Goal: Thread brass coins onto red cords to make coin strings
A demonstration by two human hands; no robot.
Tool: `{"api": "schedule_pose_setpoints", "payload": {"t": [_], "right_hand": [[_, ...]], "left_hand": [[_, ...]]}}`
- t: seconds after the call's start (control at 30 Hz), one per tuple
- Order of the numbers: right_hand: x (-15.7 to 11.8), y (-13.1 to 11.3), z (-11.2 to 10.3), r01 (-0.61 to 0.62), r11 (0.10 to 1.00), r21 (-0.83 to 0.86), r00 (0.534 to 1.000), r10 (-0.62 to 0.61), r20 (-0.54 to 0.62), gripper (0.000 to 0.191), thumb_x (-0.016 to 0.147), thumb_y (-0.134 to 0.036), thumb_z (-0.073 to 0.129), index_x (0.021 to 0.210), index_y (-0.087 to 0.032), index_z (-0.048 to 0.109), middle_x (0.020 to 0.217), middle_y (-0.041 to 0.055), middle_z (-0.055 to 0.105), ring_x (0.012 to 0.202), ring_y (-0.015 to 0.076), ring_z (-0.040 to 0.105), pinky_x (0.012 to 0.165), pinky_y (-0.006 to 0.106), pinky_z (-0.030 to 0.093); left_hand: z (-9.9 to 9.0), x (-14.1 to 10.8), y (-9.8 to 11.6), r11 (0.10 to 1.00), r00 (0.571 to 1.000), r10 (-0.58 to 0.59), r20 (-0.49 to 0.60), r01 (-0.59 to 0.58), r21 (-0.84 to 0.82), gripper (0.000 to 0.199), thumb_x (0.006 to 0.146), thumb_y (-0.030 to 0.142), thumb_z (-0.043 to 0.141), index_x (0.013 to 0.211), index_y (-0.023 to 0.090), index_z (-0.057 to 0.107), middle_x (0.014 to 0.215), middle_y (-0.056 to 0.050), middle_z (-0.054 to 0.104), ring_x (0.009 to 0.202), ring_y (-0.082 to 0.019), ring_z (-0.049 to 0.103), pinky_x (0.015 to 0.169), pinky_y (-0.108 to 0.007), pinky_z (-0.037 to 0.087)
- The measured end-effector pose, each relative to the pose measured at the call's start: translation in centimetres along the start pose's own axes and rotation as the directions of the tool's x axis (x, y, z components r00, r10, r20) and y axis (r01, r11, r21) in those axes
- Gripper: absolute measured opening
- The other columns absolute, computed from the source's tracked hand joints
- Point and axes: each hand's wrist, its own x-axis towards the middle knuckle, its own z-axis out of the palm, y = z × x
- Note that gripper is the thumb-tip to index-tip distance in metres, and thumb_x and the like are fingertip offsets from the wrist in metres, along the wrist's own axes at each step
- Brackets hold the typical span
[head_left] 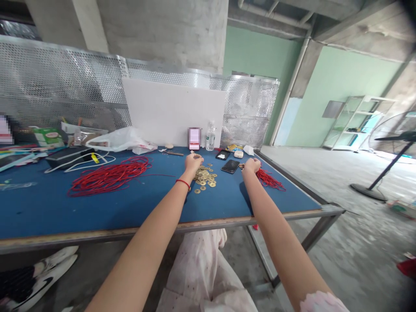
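Note:
My left hand (194,162) is just above the far left side of a loose pile of brass-coloured coins with holes (205,177). Its fingers are curled in a pinch, and whatever may be between them is too small to make out. My right hand (251,165) is closed at the upper end of a bundle of red cords (270,180); what its fingers hold is hidden. A few coin-like pieces (241,166) show just left of that hand. Between my hands lies a black textured rectangular object (230,166).
A large heap of red cord (110,177) lies on the blue tabletop (136,212). At the back stand a phone (194,138) and a water bottle (210,136). A black tray (222,154), white case (238,154) and plastic bag (113,139) are nearby. A fan (380,173) stands right.

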Motion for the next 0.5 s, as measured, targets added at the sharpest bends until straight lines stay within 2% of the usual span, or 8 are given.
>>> {"api": "schedule_pose_setpoints", "payload": {"t": [0.1,0.17,0.27,0.33,0.4,0.43,0.47,0.5], "right_hand": [[0.2,0.2,-0.5,-0.074,0.997,-0.018,0.995,0.073,-0.072,0.061,0.083,-0.015,0.026,0.142,-0.007,0.037,0.140,0.0272,0.040,0.124,0.0376,0.047,0.089,0.051,0.044],[0.3,0.3,-0.7,-0.057,0.998,-0.031,0.988,0.051,-0.149,0.065,0.082,-0.015,0.027,0.147,-0.009,0.028,0.145,0.0276,0.032,0.130,0.0398,0.040,0.090,0.056,0.043],[0.4,0.2,-1.0,0.060,0.997,-0.047,0.947,-0.072,-0.314,0.065,0.082,-0.016,0.029,0.147,-0.012,0.028,0.148,0.0224,0.032,0.135,0.0344,0.035,0.095,0.052,0.041],[0.2,-0.1,-0.8,0.219,0.974,-0.054,0.917,-0.224,-0.330,0.060,0.083,-0.015,0.028,0.143,-0.013,0.037,0.143,0.0173,0.042,0.132,0.0271,0.040,0.099,0.044,0.040],[-0.5,-0.3,-0.3,0.440,0.897,-0.051,0.879,-0.441,-0.183,0.055,0.084,-0.015,0.028,0.136,-0.013,0.045,0.133,0.0135,0.054,0.125,0.0219,0.048,0.101,0.037,0.038],[-1.1,-0.3,0.1,0.552,0.833,-0.040,0.831,-0.553,-0.062,0.052,0.085,-0.015,0.028,0.133,-0.013,0.049,0.128,0.0123,0.058,0.121,0.0205,0.051,0.102,0.035,0.038],[-1.8,-0.3,0.7,0.653,0.756,-0.032,0.756,-0.650,0.077,0.049,0.086,-0.017,0.030,0.130,-0.013,0.053,0.126,0.0116,0.060,0.119,0.0200,0.053,0.103,0.034,0.037],[-2.7,-0.3,1.3,0.743,0.669,-0.029,0.657,-0.720,0.226,0.047,0.088,-0.019,0.033,0.129,-0.012,0.054,0.127,0.0118,0.060,0.119,0.0202,0.052,0.105,0.034,0.035]], "left_hand": [[-0.2,0.4,-0.6,0.991,0.998,0.060,-0.018,-0.058,0.122,0.013,0.056,0.016,0.070,0.068,0.019,0.064,0.068,-0.005,0.064,0.070,-0.021,0.061,0.066,-0.029,0.044],[-0.4,0.4,-0.8,0.985,0.997,0.074,-0.007,-0.072,0.158,0.014,0.054,0.016,0.073,0.065,0.020,0.064,0.071,-0.005,0.065,0.075,-0.023,0.061,0.071,-0.030,0.044],[-0.5,0.1,-1.0,0.959,0.995,0.078,0.055,-0.090,0.269,0.016,0.056,0.019,0.074,0.067,0.020,0.063,0.076,-0.007,0.067,0.083,-0.026,0.063,0.078,-0.032,0.044],[-0.5,-0.2,-1.2,0.895,0.986,0.115,0.121,-0.156,0.418,0.018,0.062,0.026,0.074,0.076,0.019,0.064,0.088,-0.011,0.068,0.094,-0.029,0.062,0.085,-0.033,0.043],[-0.5,-0.5,-1.6,0.794,0.956,0.146,0.254,-0.267,0.546,0.026,0.072,0.036,0.068,0.090,0.018,0.065,0.107,-0.016,0.066,0.109,-0.031,0.058,0.093,-0.036,0.041],[-0.5,-0.6,-1.8,0.747,0.930,0.142,0.339,-0.326,0.580,0.031,0.076,0.040,0.064,0.097,0.018,0.065,0.116,-0.017,0.063,0.116,-0.032,0.054,0.097,-0.038,0.038],[-0.5,-0.8,-1.9,0.709,0.898,0.123,0.422,-0.377,0.596,0.035,0.080,0.044,0.060,0.104,0.019,0.064,0.125,-0.017,0.058,0.122,-0.032,0.050,0.101,-0.041,0.035],[-0.5,-0.9,-2.1,0.683,0.867,0.095,0.490,-0.415,0.602,0.039,0.083,0.046,0.057,0.111,0.020,0.062,0.133,-0.017,0.054,0.127,-0.033,0.045,0.104,-0.044,0.031]]}}
